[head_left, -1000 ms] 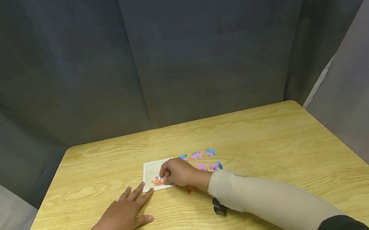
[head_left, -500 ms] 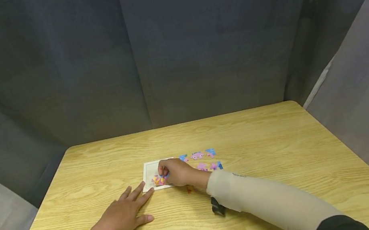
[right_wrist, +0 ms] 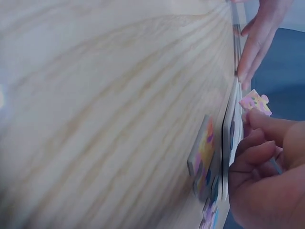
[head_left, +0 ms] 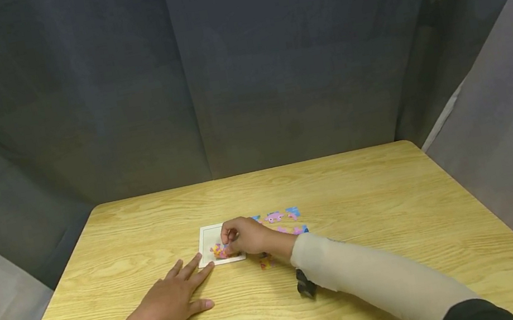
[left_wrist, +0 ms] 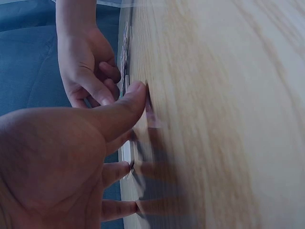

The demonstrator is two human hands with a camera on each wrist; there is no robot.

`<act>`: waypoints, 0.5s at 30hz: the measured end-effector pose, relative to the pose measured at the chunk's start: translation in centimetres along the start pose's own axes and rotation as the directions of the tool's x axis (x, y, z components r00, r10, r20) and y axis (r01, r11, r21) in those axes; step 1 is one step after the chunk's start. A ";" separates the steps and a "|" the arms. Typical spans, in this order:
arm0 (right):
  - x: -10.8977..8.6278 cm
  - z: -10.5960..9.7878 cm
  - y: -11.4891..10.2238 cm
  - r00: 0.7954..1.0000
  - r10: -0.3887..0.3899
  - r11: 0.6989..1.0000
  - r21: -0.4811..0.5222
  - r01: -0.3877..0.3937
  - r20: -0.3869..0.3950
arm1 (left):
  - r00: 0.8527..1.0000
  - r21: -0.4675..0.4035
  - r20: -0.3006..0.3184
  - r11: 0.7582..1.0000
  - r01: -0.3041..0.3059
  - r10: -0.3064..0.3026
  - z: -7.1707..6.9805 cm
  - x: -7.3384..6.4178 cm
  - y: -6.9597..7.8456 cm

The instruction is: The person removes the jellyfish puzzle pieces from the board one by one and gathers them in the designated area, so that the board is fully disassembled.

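My right hand (head_left: 245, 236) is over a white puzzle tray (head_left: 205, 238). It pinches a yellow and pink jigsaw puzzle piece (right_wrist: 256, 101) between thumb and forefinger, and the piece looks tilted up from the tray. The other fingers curl inward. My left hand (head_left: 170, 300) rests on the table with fingers spread, its fingertips touching the tray's near left corner. In the left wrist view, the left hand (left_wrist: 71, 148) holds nothing. The tray's right part is hidden behind the right hand.
Several loose puzzle pieces lie right of the tray: a pink one (head_left: 274, 217), a blue and pink one (head_left: 293, 212), and an orange one (head_left: 266, 262) nearer the front. The wooden table (head_left: 371, 208) ends at a dark curtain (head_left: 291, 63).
My right hand shifts slightly over the tray, and the yellow and pink puzzle piece in its fingers changes its tilt. More of the orange piece shows under the right wrist. My left hand stays put.
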State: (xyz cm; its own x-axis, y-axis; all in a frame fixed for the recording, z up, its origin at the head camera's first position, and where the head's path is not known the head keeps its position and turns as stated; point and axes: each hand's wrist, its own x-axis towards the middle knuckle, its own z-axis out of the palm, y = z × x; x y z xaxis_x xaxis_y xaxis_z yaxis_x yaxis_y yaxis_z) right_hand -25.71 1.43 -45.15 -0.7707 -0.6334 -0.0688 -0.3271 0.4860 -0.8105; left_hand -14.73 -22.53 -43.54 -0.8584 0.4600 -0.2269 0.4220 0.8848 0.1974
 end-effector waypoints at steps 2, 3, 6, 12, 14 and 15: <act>-0.2 -0.2 0.0 1.000 -0.014 0.999 0.036 0.013 0.006 | 1.000 -0.001 0.002 1.000 0.003 -0.003 0.0 0.0 0.0; -0.4 -0.3 0.0 1.000 -0.016 0.999 0.050 0.015 0.008 | 1.000 0.000 0.002 1.000 0.004 -0.004 0.0 0.1 0.0; -1.2 -0.8 0.1 1.000 -0.008 0.996 0.092 0.008 0.006 | 1.000 0.002 -0.002 1.000 0.004 -0.004 0.1 0.1 -0.1; -3.5 -1.9 1.4 1.000 0.024 0.987 0.156 -0.021 -0.014 | 1.000 0.005 -0.016 1.000 0.001 -0.001 0.3 0.1 -0.2; -4.4 -2.4 2.0 0.999 0.027 0.988 0.155 -0.023 -0.024 | 1.000 0.007 -0.020 1.000 0.001 -0.001 0.4 0.1 -0.3; -4.9 -2.7 2.3 0.999 0.026 0.988 0.154 -0.021 -0.028 | 1.000 0.007 -0.022 1.000 0.001 0.000 0.4 0.1 -0.3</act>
State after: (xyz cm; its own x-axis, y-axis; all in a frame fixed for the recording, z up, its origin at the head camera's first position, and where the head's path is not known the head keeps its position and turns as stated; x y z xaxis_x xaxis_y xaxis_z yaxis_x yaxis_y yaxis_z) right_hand -24.16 7.25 -45.12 -0.7940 -0.6034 -0.0734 -0.2223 0.4006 -0.8889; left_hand -14.84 -22.69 -43.97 -0.8647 0.4579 -0.2062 0.4236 0.8856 0.1903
